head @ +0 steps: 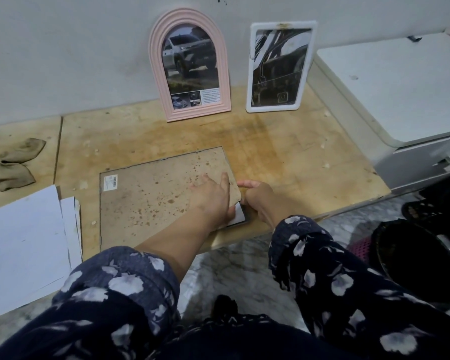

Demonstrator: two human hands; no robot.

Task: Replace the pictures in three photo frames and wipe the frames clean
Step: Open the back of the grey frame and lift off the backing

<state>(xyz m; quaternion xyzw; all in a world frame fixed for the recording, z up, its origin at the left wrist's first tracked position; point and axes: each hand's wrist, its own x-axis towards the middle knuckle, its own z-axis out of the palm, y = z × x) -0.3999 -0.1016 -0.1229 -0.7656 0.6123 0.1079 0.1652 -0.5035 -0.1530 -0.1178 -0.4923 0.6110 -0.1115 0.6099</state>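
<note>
Pressing my left hand (213,193) flat on the frame backing board (153,196), face-down near the board's (283,152) front edge. My right hand (257,196) pinches its right edge. Pink arched frame (190,66) and white frame (278,66), each holding a car picture, lean at the back edge.

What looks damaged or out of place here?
The backing board of the face-down frame is spotted with brown stains, and its near right corner is lifted off a white sheet. A crumpled rag lies at left.
</note>
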